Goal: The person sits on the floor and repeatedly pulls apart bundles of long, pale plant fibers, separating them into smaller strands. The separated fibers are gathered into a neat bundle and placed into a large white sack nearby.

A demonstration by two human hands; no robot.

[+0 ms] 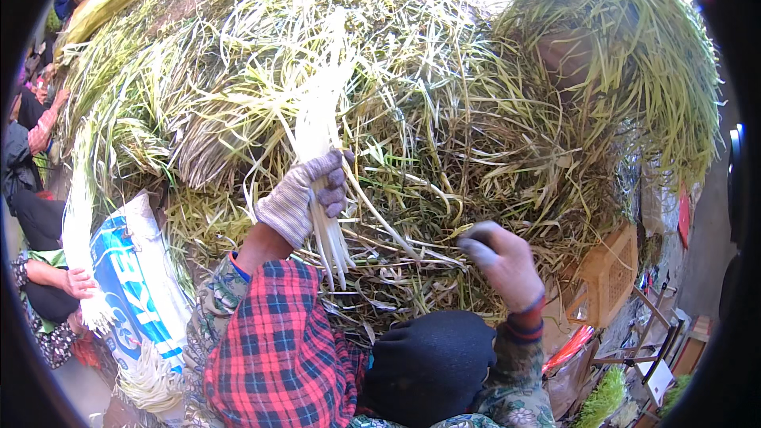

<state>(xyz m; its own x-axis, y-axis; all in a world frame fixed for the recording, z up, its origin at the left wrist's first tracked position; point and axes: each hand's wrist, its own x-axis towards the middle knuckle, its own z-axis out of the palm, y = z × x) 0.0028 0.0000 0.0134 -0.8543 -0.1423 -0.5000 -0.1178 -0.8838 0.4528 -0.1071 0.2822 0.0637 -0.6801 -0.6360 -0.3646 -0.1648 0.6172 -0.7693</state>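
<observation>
My left hand (pixel 306 196), in a striped knit work glove with grey fingertips, is closed around a bunch of long pale stalks (pixel 318 107). Their white lower ends point down toward my lap, and their leafy tops reach up over the pile. To the right, my right hand (pixel 502 261), in a glove with grey fingertips, hovers with thumb and fingers curled over the pile's near edge. A thin strand lies at its fingertips; whether they pinch it I cannot tell. Before me spreads a large heap of long green and yellowed leaves (pixel 416 131).
A white and blue woven sack (pixel 134 273) lies at left, with pale stalks on it. Co-workers sit along the left edge, one with a hand (pixel 77 283) near stalks. A tan plastic stool (pixel 609 276) and a metal-framed folding chair (pixel 645 339) stand at right. Leaves heap high at upper right.
</observation>
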